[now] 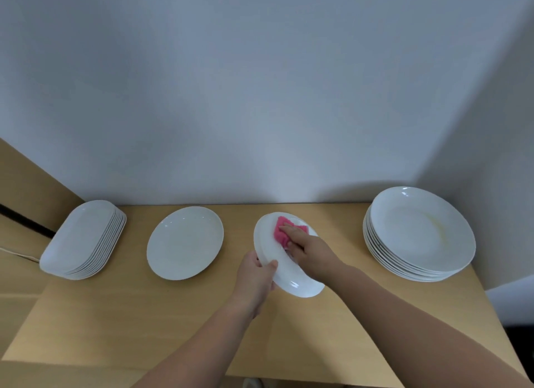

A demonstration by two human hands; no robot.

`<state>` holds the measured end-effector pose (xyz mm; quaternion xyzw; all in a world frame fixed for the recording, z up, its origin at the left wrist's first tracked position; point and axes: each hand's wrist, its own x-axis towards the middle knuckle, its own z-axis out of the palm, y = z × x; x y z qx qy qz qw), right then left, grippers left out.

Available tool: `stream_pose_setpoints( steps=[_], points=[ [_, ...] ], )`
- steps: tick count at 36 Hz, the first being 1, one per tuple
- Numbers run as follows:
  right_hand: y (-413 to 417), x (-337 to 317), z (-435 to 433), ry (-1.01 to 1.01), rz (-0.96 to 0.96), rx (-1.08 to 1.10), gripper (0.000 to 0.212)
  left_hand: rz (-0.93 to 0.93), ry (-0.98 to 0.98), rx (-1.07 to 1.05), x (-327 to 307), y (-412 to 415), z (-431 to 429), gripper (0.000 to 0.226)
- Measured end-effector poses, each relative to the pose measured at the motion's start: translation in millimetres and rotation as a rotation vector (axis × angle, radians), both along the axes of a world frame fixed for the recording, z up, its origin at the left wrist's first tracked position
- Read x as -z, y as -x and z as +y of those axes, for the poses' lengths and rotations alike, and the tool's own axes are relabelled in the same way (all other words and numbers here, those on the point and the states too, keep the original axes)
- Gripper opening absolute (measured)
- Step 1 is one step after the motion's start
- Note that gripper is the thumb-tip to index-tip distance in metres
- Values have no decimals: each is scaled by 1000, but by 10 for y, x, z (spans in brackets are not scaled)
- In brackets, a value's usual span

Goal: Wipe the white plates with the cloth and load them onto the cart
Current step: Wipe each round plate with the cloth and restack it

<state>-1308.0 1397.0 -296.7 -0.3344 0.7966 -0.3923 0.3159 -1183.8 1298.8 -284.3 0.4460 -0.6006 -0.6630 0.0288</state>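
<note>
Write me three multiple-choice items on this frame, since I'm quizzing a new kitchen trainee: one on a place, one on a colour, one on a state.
1. Where does the stack of round plates stand?
A) right end of the table
B) left end
C) centre

2. What colour is the cloth?
A) blue
B) pink
C) yellow

3. How is the plate being wiped placed?
A) flat on the table
B) atop a stack
C) tilted, gripped by the left hand

Answers:
1 A: it stands at the far right.
2 B: pink shows under the right hand.
3 C: the thumb hooks its rim and it slants.
</note>
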Motion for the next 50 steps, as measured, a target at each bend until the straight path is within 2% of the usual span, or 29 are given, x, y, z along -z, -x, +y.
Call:
stream_pose_setpoints(
  steps=[16, 24, 27, 30, 35, 41, 46, 50],
  points=[
    [259, 265, 293, -115, 124, 44, 42, -2, 16, -77, 109, -51, 8, 15],
    [137, 199, 604, -186, 132, -53, 36, -6, 6, -67, 152, -78, -11, 16],
    [175, 13, 530, -116, 100, 25, 34, 18, 9, -60, 146, -63, 1, 18],
    [171, -127, 324, -30, 156, 54, 39, 19, 43, -38, 144, -26, 33, 17],
    [16, -119, 128, -43, 186, -74, 38, 7, 79, -25, 140, 1, 56, 12],
    [-30, -5, 411, -94, 188, -225, 44, 12, 14, -80, 196, -50, 60, 16],
    [109, -56, 681, -225, 221, -347, 42, 17, -9, -81, 210, -59, 57, 19],
    [278, -107, 747, -343, 322, -371, 40, 46, -38, -71, 170, -31, 25, 19]
  ],
)
